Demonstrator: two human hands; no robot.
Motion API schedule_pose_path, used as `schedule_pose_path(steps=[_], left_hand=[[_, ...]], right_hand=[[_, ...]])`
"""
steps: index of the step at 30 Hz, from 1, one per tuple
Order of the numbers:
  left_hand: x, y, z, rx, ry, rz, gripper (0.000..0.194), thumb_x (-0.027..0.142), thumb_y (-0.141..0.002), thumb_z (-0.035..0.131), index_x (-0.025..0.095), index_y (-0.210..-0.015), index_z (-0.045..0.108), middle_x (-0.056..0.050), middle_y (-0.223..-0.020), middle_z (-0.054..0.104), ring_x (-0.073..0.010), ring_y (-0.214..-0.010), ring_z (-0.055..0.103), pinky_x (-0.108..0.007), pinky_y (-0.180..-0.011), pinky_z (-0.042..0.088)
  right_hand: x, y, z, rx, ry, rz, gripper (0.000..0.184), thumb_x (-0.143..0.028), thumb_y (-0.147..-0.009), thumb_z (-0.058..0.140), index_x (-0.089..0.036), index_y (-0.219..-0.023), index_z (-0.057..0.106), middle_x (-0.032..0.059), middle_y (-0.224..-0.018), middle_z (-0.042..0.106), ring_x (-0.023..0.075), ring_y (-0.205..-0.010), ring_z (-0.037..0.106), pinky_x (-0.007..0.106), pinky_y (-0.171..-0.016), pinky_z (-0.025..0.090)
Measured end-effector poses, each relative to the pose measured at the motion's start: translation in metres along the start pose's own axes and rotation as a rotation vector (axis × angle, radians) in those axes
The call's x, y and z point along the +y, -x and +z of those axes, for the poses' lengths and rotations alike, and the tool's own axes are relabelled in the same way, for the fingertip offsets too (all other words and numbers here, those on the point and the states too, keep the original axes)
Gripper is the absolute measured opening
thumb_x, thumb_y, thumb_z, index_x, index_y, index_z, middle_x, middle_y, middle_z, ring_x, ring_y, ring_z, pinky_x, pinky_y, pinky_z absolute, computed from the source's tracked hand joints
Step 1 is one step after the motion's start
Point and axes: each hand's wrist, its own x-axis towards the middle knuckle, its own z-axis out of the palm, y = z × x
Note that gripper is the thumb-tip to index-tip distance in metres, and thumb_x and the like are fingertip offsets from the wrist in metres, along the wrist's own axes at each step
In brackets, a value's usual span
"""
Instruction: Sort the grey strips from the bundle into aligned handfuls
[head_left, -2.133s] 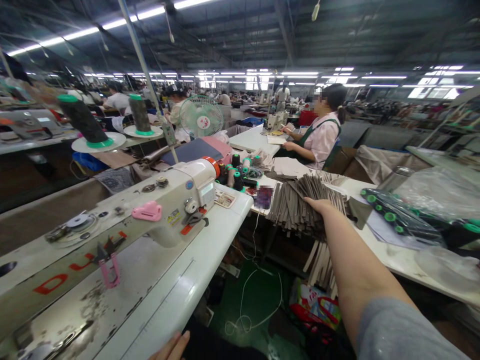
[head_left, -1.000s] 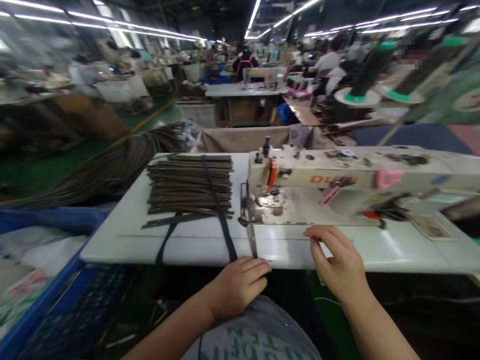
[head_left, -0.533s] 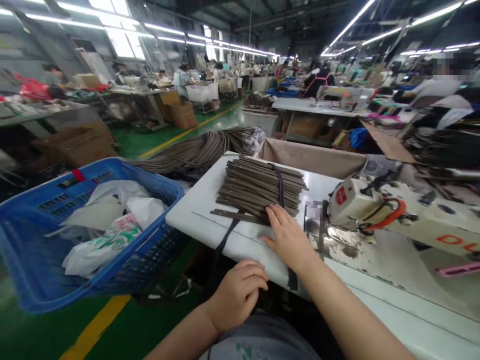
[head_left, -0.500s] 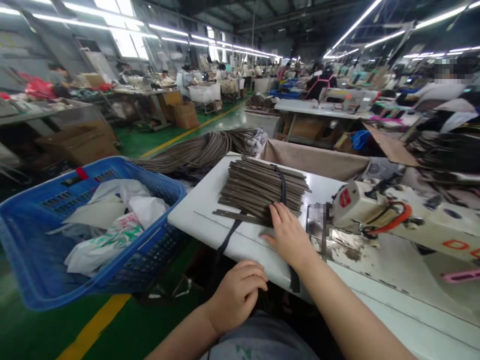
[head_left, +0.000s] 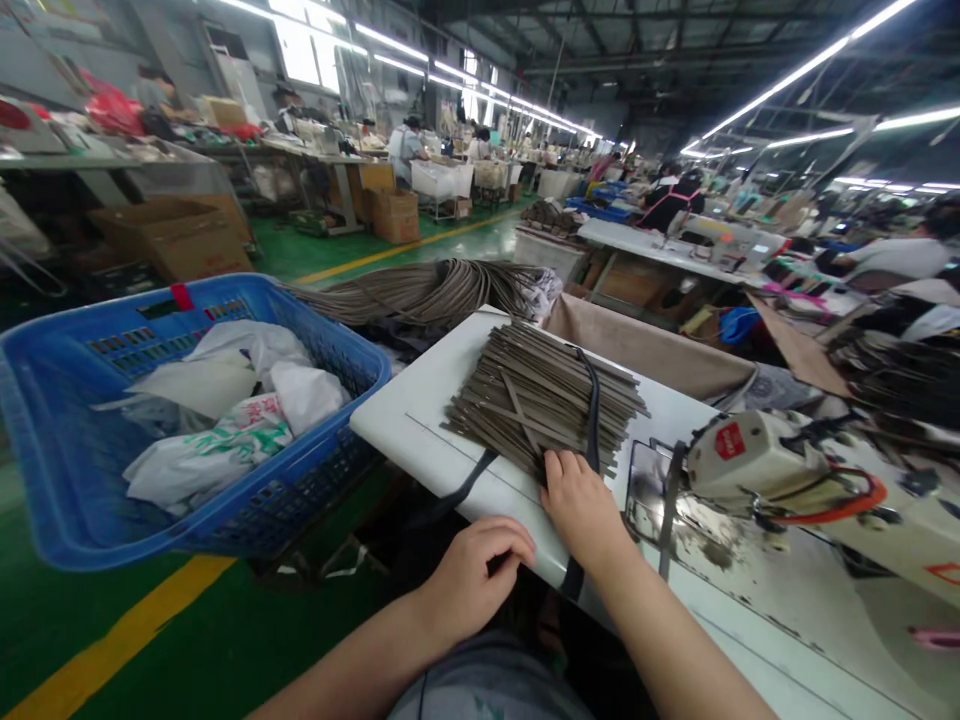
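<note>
A flat pile of grey-brown strips [head_left: 499, 385] lies on the white sewing table [head_left: 409, 395]. One loose strip [head_left: 519, 408] rests slantwise on top of the pile. My right hand [head_left: 581, 505] is at the pile's near edge, its bent fingers closed on the lower end of that strip. A dark strap [head_left: 592, 400] crosses over the pile, and another dark strap [head_left: 465, 485] comes out at the near side and hangs over the table edge. My left hand [head_left: 480, 575] is by the front edge, fingers curled in, with nothing seen in it.
Right of the pile stands a sewing machine [head_left: 757, 460], a strip [head_left: 671, 510] lying across its plate. On the left is a blue basket [head_left: 322, 440] holding white bags [head_left: 210, 450]. Behind the table are a long bundle of cords [head_left: 450, 285] and a brown-sided bin [head_left: 652, 345].
The loose strip, which lay along the pile's near edge, is now slanted across the top. My right hand's fingers have curled in. The view has shifted left, and my left hand stays by the edge.
</note>
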Motion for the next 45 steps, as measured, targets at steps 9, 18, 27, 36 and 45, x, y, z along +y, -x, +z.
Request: schedule_pose_path(steps=[9,18,27,36,45], left_hand=[[-0.009,-0.014,0.008,0.136,0.678,-0.466,0.035,0.012,-0.073,0.072,0.017,-0.107,0.062,-0.012,-0.111,0.070,-0.0255,-0.106,0.068,-0.041,-0.093,0.050],[0.005,-0.026,0.008,0.287,0.956,-0.612,0.035,0.026,-0.077,0.081,0.015,-0.105,0.064,-0.014,-0.109,0.069,-0.0238,-0.098,0.070,-0.046,-0.099,0.049],[0.007,-0.040,0.014,0.276,0.916,-0.546,0.041,0.036,-0.071,0.084,0.011,-0.100,0.067,-0.012,-0.098,0.070,-0.0252,-0.089,0.070,-0.043,-0.087,0.055],[0.011,-0.038,0.013,0.293,0.837,-0.606,0.028,0.024,-0.070,0.076,0.014,-0.092,0.061,-0.007,-0.085,0.069,-0.0209,-0.077,0.069,-0.040,-0.076,0.057],[0.016,-0.039,0.010,0.343,0.950,-0.665,0.020,0.020,-0.067,0.076,0.012,-0.077,0.061,0.000,-0.069,0.056,-0.0054,-0.054,0.047,-0.017,-0.047,0.033]], right_hand=[[-0.005,-0.010,-0.016,-0.247,-0.114,0.112,0.018,-0.016,-0.088,0.057,-0.009,-0.105,0.060,0.0187,-0.101,0.068,0.0292,-0.091,0.068,0.034,-0.075,0.047],[0.006,-0.013,-0.020,-0.424,-0.961,0.233,0.007,-0.025,-0.080,0.060,-0.019,-0.078,0.062,-0.0022,-0.059,0.061,0.0139,-0.057,0.056,0.024,-0.055,0.039],[0.006,0.007,-0.027,-0.565,-1.634,0.448,0.045,-0.054,-0.072,0.078,-0.016,-0.094,0.069,0.0011,-0.070,0.068,0.0144,-0.061,0.061,0.026,-0.058,0.048],[0.004,0.012,-0.026,-0.473,-1.740,0.515,0.033,-0.042,-0.065,0.084,-0.019,-0.084,0.069,0.0002,-0.075,0.069,0.0121,-0.064,0.061,0.023,-0.060,0.049],[0.004,0.016,-0.029,-0.492,-1.810,0.551,0.036,-0.046,-0.068,0.083,-0.018,-0.086,0.069,0.0011,-0.072,0.069,0.0121,-0.062,0.061,0.023,-0.060,0.049]])
